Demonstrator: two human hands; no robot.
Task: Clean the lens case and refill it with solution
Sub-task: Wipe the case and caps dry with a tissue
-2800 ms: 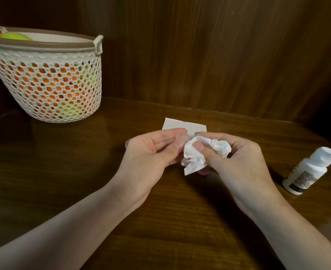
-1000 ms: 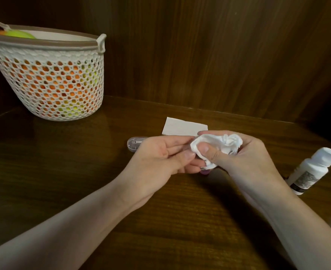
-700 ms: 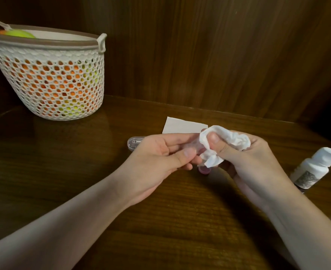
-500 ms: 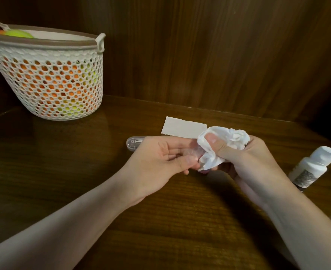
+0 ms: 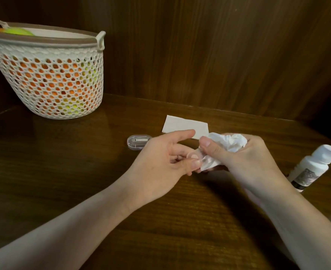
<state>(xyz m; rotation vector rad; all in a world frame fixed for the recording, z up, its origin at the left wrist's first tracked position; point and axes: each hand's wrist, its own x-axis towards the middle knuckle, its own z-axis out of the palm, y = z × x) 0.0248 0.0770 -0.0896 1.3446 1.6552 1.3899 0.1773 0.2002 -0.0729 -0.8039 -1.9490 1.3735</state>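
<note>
Head view, left index finger (image 5: 182,134) now raised, tissue (image 5: 227,145) shifted right

A small round clear plastic lens case piece (image 5: 193,155) is pinched at the fingertips, above the dark wooden tabletop, and a crumpled white tissue (image 5: 228,147) touches its right edge. A white plastic solution bottle (image 5: 311,168) with a white cap and printed label stands capped well to the right.
</note>
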